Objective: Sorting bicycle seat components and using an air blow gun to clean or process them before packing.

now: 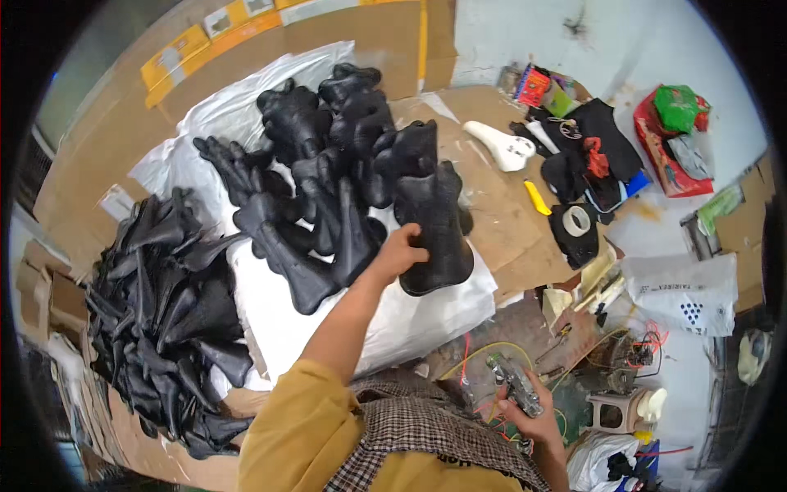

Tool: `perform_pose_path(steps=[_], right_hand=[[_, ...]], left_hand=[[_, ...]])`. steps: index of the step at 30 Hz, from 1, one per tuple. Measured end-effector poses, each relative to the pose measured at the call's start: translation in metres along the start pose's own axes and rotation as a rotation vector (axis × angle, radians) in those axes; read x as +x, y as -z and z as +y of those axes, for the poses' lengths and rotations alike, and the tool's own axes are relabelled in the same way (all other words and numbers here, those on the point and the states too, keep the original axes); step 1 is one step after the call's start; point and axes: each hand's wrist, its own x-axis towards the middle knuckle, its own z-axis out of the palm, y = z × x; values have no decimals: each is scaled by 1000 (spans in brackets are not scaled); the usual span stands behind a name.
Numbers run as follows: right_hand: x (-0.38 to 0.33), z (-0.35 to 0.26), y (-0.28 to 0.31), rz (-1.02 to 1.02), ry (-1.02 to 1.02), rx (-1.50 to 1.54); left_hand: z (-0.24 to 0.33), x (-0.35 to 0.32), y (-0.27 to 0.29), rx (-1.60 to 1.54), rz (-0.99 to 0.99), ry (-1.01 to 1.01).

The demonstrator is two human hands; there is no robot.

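My left hand (402, 254) reaches across a white sheet (369, 340) and has its fingers curled at the left edge of a black bicycle saddle (436, 258). More black saddles (295, 258) lie in clustered rows to the left of and beyond it. Low on the right, my right hand (531, 414) is wrapped round a metallic hand tool (516, 385) with a greenish end; its exact kind is unclear. A yellow hose (492, 344) curves past near the tool.
A large heap of black saddles (172, 320) fills the left. On the cardboard (508, 221) lie a white saddle (502, 146), a yellow-handled cutter (537, 198) and a tape roll (576, 220). A red bag (680, 168) and a grey stool (615, 410) stand at right.
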Motion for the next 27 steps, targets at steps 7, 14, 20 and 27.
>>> perform_pose_path(steps=[7, 14, 20, 27], right_hand=[[20, -20, -23, -158, 104, 44], [25, -87, -50, -13, 181, 148], [0, -66, -53, -44, 201, -115], [-32, -49, -26, 182, 71, -125]], left_hand=[[94, -132, 229, -719, 798, -543], [-15, -116, 270, -427, 943, -121], [-70, -24, 170, -284, 509, 130], [-95, 2, 124, 154, 468, 190]])
